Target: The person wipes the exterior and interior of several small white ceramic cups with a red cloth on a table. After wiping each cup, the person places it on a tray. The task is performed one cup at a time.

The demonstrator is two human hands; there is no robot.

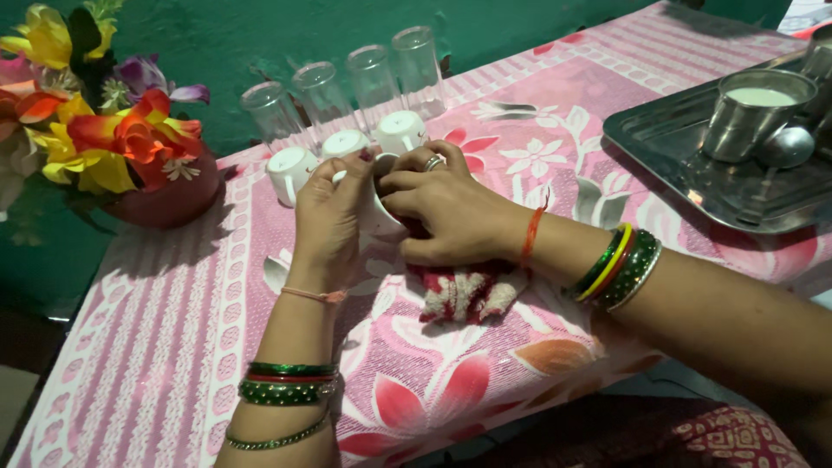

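Observation:
My left hand (329, 217) and my right hand (442, 208) both grip one white cup (381, 217) over the pink floral tablecloth (173, 329). The cup is mostly hidden between my fingers. A red and white cloth (468, 295) lies bunched under my right hand and wrist. Three more white cups (290, 172) stand upside down in a row just beyond my hands. Behind them stands a row of several clear glasses (373, 78), also upside down.
A steel tray (693, 173) at the right holds a steel pot of white liquid (754, 113) and a steel ladle. A pot of bright artificial flowers (104, 130) stands at the left. A green wall runs behind the table.

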